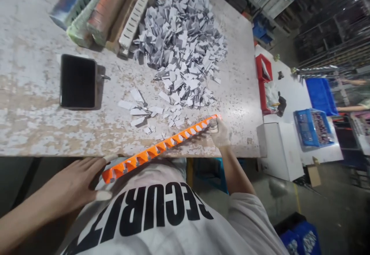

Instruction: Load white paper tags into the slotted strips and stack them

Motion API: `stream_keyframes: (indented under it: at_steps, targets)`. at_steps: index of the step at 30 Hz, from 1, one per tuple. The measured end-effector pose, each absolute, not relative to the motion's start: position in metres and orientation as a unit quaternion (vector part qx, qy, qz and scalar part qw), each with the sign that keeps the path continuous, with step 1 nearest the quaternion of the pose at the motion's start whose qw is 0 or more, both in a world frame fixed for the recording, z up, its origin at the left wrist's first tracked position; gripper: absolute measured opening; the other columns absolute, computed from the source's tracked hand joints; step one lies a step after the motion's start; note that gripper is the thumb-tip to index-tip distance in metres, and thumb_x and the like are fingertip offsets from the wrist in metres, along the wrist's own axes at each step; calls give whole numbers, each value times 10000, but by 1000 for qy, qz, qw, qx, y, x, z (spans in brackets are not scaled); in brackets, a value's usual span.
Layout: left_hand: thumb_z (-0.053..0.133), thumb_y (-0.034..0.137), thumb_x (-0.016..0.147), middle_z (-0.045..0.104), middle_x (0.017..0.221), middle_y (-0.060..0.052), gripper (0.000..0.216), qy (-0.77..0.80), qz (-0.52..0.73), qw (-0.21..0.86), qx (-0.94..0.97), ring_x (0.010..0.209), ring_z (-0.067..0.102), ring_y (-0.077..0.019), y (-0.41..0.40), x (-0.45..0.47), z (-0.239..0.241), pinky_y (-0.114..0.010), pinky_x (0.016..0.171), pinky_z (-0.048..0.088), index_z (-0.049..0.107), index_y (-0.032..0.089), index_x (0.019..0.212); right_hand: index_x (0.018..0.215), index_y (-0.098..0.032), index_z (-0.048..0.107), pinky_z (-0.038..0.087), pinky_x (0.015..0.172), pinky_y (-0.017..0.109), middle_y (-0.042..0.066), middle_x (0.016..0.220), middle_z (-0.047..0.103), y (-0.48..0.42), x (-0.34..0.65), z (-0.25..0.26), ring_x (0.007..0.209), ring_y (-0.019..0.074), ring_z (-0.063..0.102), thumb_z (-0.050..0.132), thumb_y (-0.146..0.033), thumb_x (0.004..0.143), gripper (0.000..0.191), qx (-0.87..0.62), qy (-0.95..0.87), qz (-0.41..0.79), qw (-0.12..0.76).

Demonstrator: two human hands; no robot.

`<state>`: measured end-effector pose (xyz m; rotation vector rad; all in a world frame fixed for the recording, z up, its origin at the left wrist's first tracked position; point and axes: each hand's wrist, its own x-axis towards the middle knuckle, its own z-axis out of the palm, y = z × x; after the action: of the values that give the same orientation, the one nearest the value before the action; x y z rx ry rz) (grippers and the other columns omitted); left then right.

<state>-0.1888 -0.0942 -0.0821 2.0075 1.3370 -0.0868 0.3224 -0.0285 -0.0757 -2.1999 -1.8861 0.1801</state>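
A long orange notched strip [157, 149] slants over the front edge of the table, with small white and metal pieces sitting along its notches. At its far right end my right hand [222, 132] is closed round it, with a pale covering on a finger. Beside the strip's near left end is my left hand [82, 181], its thumb spread from the fingers, holding nothing that I can see. Pale coverings sit on its thumb and a fingertip. Beyond the strip lie a few loose white tags [138, 110] and a large heap of similar white pieces [185, 46].
A black-screened phone [78, 81] lies on the worn table [31, 93] at left. Several slotted bars [106, 12] stand behind it. To the right are red bins [263, 70], a white box [279, 147] and a blue crate [312, 127]. Another person's arm [354, 108] shows far right.
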Motion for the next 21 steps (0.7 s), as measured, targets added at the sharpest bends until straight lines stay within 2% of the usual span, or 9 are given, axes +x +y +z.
stream_keyframes:
  at_steps: [3, 6, 9, 11, 14, 16, 21]
  targets:
    - [804, 613, 651, 730, 1287, -38, 686, 492, -36, 450, 744, 1151, 689, -323, -76, -211, -68, -432, 994, 529, 633, 316, 1246, 786, -235, 565, 386, 647, 307, 43, 729, 601, -29, 322, -72, 671, 193, 537, 350, -475, 1027, 402, -755, -636, 67, 142]
    - [681, 621, 775, 762, 1158, 9, 540, 472, -19, 500, 726, 1054, 705, -258, -38, -197, -44, -336, 903, 546, 658, 286, 1198, 788, -239, 562, 382, 643, 310, 36, 712, 602, -30, 321, -69, 658, 194, 531, 353, -497, 1020, 406, -760, -630, 65, 145]
    - [507, 589, 893, 742, 976, -14, 511, 513, 26, 385, 766, 858, 681, -207, 6, -136, -25, -278, 776, 511, 668, 205, 1191, 815, -235, 589, 387, 661, 320, 55, 749, 631, -30, 320, -68, 690, 207, 554, 343, -502, 1019, 417, -766, -625, 49, 141]
    - [444, 407, 980, 719, 1102, -49, 397, 442, 55, 328, 833, 975, 663, -214, 29, -81, -22, -302, 859, 489, 647, 196, 1248, 833, -226, 609, 394, 676, 330, 72, 766, 644, -30, 318, -68, 702, 216, 569, 324, -495, 1020, 434, -769, -621, 42, 143]
    - [488, 204, 953, 706, 1107, -114, 306, 363, 46, 238, 900, 1004, 652, -250, 49, -8, -35, -336, 864, 480, 652, 142, 1205, 876, -217, 628, 399, 681, 338, 88, 782, 658, -29, 315, -71, 714, 232, 591, 321, -514, 1017, 450, -778, -610, 31, 148]
    - [480, 205, 978, 698, 1080, -131, 264, 332, 43, 203, 920, 1008, 642, -266, 54, 21, -48, -360, 873, 475, 646, 123, 1166, 921, -215, 629, 394, 667, 334, 90, 795, 672, -28, 312, -75, 727, 241, 607, 346, -537, 1011, 437, -781, -604, 29, 154]
    - [519, 196, 966, 682, 1122, -128, 236, 324, 23, 201, 924, 1054, 619, -263, 50, 37, -60, -362, 887, 469, 624, 137, 1169, 960, -213, 602, 417, 667, 341, 105, 833, 721, -30, 306, -85, 749, 263, 651, 513, -543, 950, 342, -803, -570, 38, 169]
